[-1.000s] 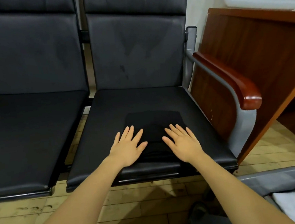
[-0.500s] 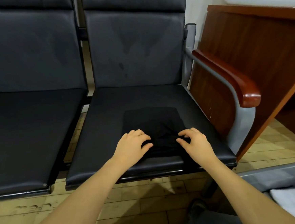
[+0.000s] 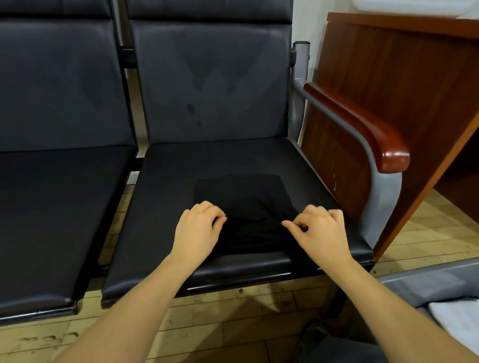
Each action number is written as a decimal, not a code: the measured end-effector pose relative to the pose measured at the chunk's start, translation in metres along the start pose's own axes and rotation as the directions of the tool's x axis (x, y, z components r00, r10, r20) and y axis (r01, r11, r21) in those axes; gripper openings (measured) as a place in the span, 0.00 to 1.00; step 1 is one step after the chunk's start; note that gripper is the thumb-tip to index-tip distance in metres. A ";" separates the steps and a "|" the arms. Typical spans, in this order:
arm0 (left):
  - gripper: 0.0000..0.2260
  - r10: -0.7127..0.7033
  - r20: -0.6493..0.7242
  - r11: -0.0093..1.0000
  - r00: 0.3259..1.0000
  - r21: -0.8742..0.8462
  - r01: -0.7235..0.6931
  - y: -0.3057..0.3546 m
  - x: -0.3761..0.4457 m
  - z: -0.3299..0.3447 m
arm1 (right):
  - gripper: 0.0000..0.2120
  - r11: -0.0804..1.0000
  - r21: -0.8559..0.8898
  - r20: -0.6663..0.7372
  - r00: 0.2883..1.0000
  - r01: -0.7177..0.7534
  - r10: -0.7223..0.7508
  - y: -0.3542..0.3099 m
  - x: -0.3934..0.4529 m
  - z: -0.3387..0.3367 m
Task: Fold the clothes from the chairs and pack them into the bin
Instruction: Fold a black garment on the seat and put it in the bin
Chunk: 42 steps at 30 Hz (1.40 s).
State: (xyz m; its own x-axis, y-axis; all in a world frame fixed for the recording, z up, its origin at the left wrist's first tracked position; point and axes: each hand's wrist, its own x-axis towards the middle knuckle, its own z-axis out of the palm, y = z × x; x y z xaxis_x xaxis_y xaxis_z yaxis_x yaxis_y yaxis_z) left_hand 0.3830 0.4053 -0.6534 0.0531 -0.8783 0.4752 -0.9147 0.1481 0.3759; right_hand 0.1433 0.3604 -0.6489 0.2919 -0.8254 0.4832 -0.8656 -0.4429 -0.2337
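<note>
A folded black garment [image 3: 239, 198] lies flat on the seat of the right-hand black chair [image 3: 161, 216], toward its front edge. My left hand [image 3: 197, 230] is at the garment's near left corner with its fingers curled in, pinching the cloth. At the near right corner my right hand [image 3: 319, 229] pinches the cloth between thumb and curled fingers. The grey bin [image 3: 440, 277] stands on the floor at the lower right and holds a folded white cloth [image 3: 473, 326].
A second black chair [image 3: 40, 211] adjoins on the left, its seat bare. A wood-capped armrest [image 3: 372, 130] on a grey post borders the right chair. Behind it stands a brown wooden desk [image 3: 411, 82]. Pale tiled floor runs under the seats.
Both hands lay flat with spread fingers on the garment a second ago. They have since curled and drawn apart to its near corners, gathering the cloth's edge.
</note>
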 end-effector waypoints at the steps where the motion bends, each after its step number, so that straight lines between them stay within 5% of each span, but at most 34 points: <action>1: 0.03 0.015 -0.043 1.000 0.999 -0.026 -0.016 0.001 0.001 -0.004 | 0.09 0.999 0.035 -0.047 0.999 -0.022 0.024 -0.003 0.003 0.000; 4: 0.03 0.060 -0.105 0.994 0.993 -0.087 -0.069 0.002 0.001 -0.014 | 0.10 0.987 0.151 -0.041 0.997 -0.060 0.067 -0.015 0.014 0.000; 10: 0.03 0.053 -0.126 0.990 0.991 -0.126 -0.069 0.000 -0.005 -0.024 | 0.20 0.992 0.079 0.257 0.963 -0.102 0.079 -0.040 0.028 0.018; 14: 0.04 0.037 -0.098 0.987 0.994 -0.150 -0.051 -0.009 -0.007 -0.029 | 0.08 0.961 0.179 0.169 0.969 -0.212 0.182 -0.030 0.030 0.023; 23: 0.11 0.031 0.197 0.997 0.980 -0.081 -0.015 -0.027 -0.018 -0.011 | 0.12 0.916 0.392 0.039 0.996 -0.089 0.080 0.009 0.011 0.000; 31: 0.05 -0.020 -0.080 0.990 0.997 -0.142 0.008 -0.028 -0.016 -0.024 | 0.11 0.821 0.558 0.113 0.991 -0.118 0.066 0.011 0.009 -0.021; 35: 0.06 0.064 -0.144 0.991 0.988 -0.110 -0.081 -0.026 -0.011 -0.038 | 0.11 0.860 0.510 0.049 0.998 -0.001 -0.028 0.014 0.011 -0.024; 39: 0.13 0.233 -0.029 0.970 0.972 0.076 -0.230 -0.031 -0.020 -0.051 | 0.09 0.940 0.225 -0.048 0.966 0.257 -0.253 0.025 0.005 -0.026; 42: 0.14 0.251 0.099 0.956 0.963 0.130 -0.263 -0.041 -0.033 -0.056 | 0.10 0.920 0.066 0.070 0.918 0.387 -0.391 0.031 -0.004 -0.027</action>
State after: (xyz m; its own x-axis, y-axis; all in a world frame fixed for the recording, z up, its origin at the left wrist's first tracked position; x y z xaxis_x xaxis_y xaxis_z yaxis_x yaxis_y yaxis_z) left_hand 0.4415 0.4535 -0.6400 -0.2184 -0.8537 0.4728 -0.9405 0.3134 0.1313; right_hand 0.1042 0.3588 -0.6355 0.6347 -0.6091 0.4755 -0.6566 -0.7496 -0.0836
